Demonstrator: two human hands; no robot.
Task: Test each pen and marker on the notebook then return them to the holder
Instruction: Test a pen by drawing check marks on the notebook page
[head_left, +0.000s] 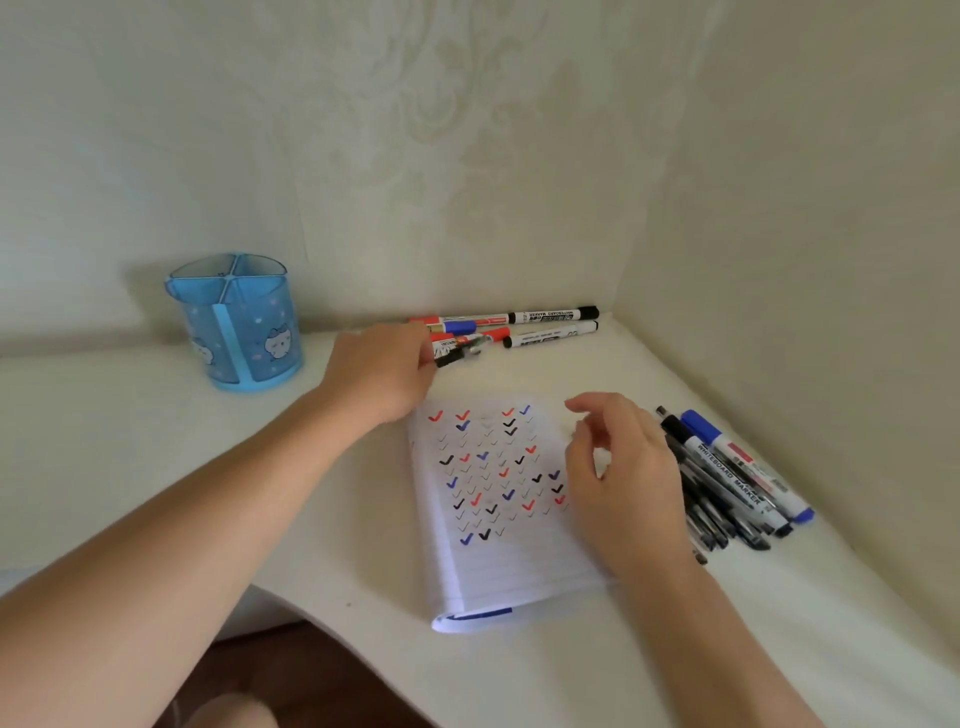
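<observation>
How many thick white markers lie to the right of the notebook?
2: a blue-capped white marker farthest right, and a black-capped white marker beside it, both on the thin black pens. The right hand may hide others.

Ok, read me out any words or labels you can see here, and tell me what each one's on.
"WHITEBOARD MARKER": black-capped marker in the right pile.
Back markers by the wall: print too small to read.
Pen in left hand: blurred.
Notebook: ticks only, no words.
</observation>
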